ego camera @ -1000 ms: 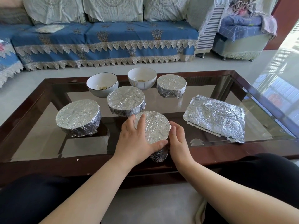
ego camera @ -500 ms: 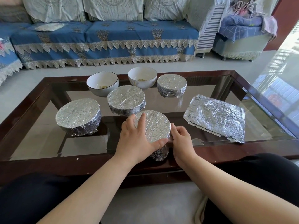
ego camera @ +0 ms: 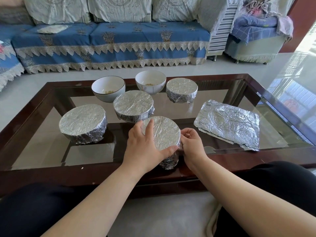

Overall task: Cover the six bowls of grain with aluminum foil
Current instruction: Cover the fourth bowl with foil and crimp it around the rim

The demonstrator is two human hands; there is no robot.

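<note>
Six bowls stand on the glass coffee table (ego camera: 227, 95). The near bowl (ego camera: 164, 132) is wrapped in foil; my left hand (ego camera: 145, 146) lies flat over its left side with the thumb on the front rim, and my right hand (ego camera: 192, 144) pinches the foil at its right edge. Other foil-covered bowls sit at the left (ego camera: 83, 123), the middle (ego camera: 133, 105) and the back right (ego camera: 181, 88). Two white bowls at the back, one on the left (ego camera: 108, 87) and one beside it (ego camera: 150, 82), are uncovered with a little grain inside.
A stack of crinkled foil sheets (ego camera: 229, 123) lies flat on the table's right side. The dark wooden table frame (ego camera: 51, 175) runs along the front. A blue-covered sofa (ego camera: 109, 43) stands beyond the table, and my knees are at the near edge.
My right hand has curled its fingers and moved up against the right rim of the near bowl, pressing the foil. My left hand stays on top.
</note>
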